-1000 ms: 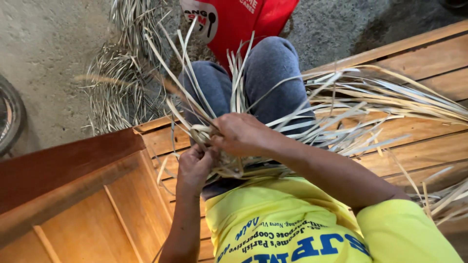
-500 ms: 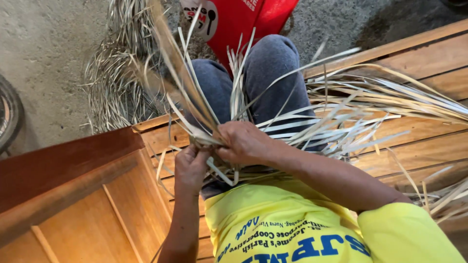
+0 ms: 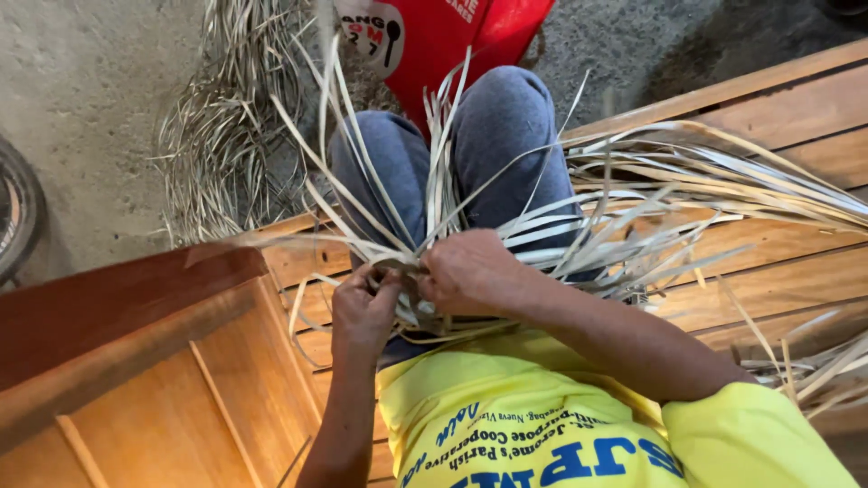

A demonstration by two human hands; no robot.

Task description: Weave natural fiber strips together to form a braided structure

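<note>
I sit on a wooden bench (image 3: 768, 262) with a bunch of long pale dried leaf strips (image 3: 633, 194) across my lap. My left hand (image 3: 362, 307) grips the crossing point of the strips from the left. Closed over the same spot from the right is my right hand (image 3: 466, 271), thumb meeting the left hand's fingers. Several strips fan upward over my blue-grey trousers (image 3: 506, 136), and others trail off to the right along the bench slats. The part pinched between my hands is mostly hidden by the fingers.
A heap of more dried strips (image 3: 231, 154) lies on the concrete floor at upper left. A red bag (image 3: 443, 36) stands beyond my knees. The bench's dark wooden armrest (image 3: 117, 307) runs along the left, and a tyre edge (image 3: 14, 217) shows at far left.
The thick bundle that stood upright to the left has spread and dropped lower. My hands have moved together and slightly down onto the crossing point.
</note>
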